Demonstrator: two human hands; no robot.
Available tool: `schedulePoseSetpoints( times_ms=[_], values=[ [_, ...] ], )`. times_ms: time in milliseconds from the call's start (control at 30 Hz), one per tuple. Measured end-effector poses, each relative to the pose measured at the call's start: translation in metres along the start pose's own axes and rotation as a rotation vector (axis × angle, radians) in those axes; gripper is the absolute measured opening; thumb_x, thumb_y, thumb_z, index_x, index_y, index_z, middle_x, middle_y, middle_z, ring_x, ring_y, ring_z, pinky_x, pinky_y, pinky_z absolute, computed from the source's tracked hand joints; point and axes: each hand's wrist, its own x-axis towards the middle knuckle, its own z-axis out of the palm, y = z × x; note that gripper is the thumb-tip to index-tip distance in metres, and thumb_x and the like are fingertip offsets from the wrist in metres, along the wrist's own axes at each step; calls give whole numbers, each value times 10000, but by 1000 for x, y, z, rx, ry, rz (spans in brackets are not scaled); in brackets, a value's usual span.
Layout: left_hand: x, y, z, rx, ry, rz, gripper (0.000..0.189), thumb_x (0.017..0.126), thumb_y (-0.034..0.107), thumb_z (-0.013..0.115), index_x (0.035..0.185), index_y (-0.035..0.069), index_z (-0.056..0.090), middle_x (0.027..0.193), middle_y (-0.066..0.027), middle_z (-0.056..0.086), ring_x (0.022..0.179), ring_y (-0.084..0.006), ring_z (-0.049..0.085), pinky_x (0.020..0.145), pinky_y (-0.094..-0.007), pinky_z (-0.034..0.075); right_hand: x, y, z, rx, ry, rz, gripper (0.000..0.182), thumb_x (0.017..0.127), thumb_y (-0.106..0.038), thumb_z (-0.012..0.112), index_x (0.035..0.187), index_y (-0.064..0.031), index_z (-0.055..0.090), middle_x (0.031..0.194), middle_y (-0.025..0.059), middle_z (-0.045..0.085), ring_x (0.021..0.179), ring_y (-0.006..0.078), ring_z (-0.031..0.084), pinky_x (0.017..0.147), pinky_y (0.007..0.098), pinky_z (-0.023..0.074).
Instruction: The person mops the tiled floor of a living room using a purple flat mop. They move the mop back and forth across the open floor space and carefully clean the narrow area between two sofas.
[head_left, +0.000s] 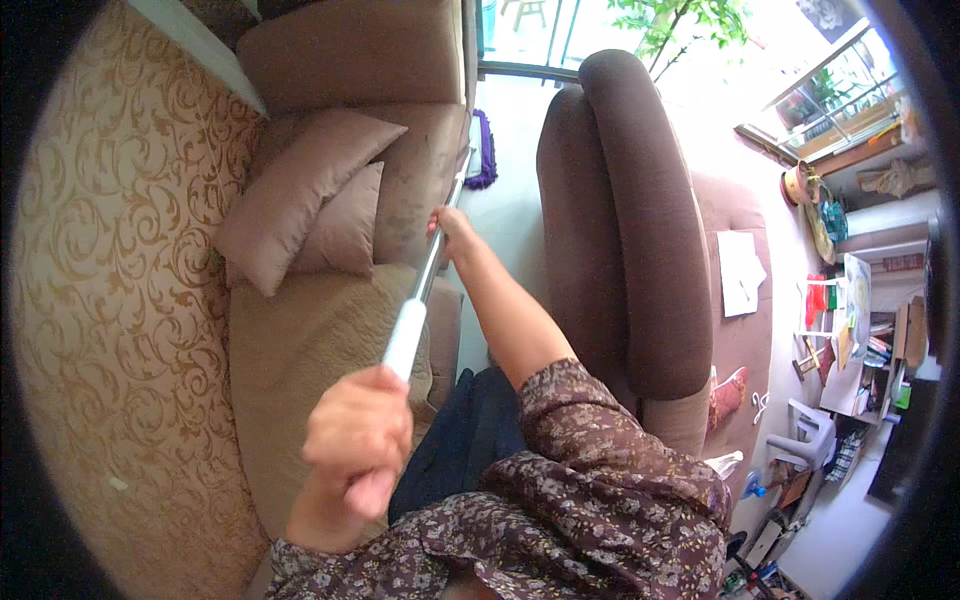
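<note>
A flat mop's metal pole (427, 276) runs from near my body up to a mop head with purple fringe (487, 150), which lies on the pale floor (510, 202) in the gap between two pieces of brown sofa. My left hand (360, 435) is closed around the white grip (404, 337) at the pole's near end and looks slightly blurred. Further along, my right hand (450, 225) holds the metal part of the pole. The fringe's left side is partly hidden by the sofa edge.
Left of the pole, a brown sofa (427, 157) holds cushions (315, 195) and a quilted cover (322, 337). A brown sofa back (660, 225) borders the gap on the right. Beyond it are papers (739, 274), a plastic stool (806, 439) and a potted plant (796, 182).
</note>
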Motion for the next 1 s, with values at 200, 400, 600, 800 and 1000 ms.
schedulePoseSetpoints(
  times_ms=[200, 400, 600, 800, 1000],
  values=[
    [3, 82, -38, -61, 93, 123, 312, 732, 273, 425, 459, 140, 355, 383, 57, 350, 300, -51, 309, 446, -210, 264, -115, 48, 23, 19, 6, -28, 94, 706, -126, 420, 631, -70, 430, 557, 31, 425, 470, 152, 446, 438, 319, 374],
    [2, 101, -53, -19, 202, 136, 353, 755, 316, 429, 448, 155, 364, 365, 67, 324, 297, -45, 311, 469, -194, 271, -130, 56, 63, 137, 20, 60, 95, 693, -108, 432, 610, -65, 415, 514, 37, 407, 432, 161, 429, 394, 303, 370],
    [27, -5, -40, -66, -256, -126, 426, 782, 310, 407, 428, 78, 358, 408, 2, 379, 369, -138, 432, 500, -280, 384, 7, -1, 14, 486, -115, 14, 243, 730, -171, 376, 493, -149, 326, 395, -30, 320, 327, 102, 338, 388, 268, 327],
    [10, -100, -19, 18, -196, -95, 78, 448, 102, 405, 446, 67, 335, 443, -33, 374, 383, -176, 383, 499, -289, 340, 110, -46, -7, 212, -126, 0, 243, 748, -206, 371, 512, -153, 349, 393, -29, 346, 327, 115, 350, 354, 267, 297],
    [18, -49, -27, 73, 102, -95, 371, 766, 258, 361, 434, 96, 326, 416, -7, 401, 389, -136, 429, 510, -289, 351, 56, -19, 13, 97, -68, -119, 83, 739, -137, 400, 674, -87, 419, 503, -3, 416, 415, 106, 410, 394, 227, 372]
  ],
)
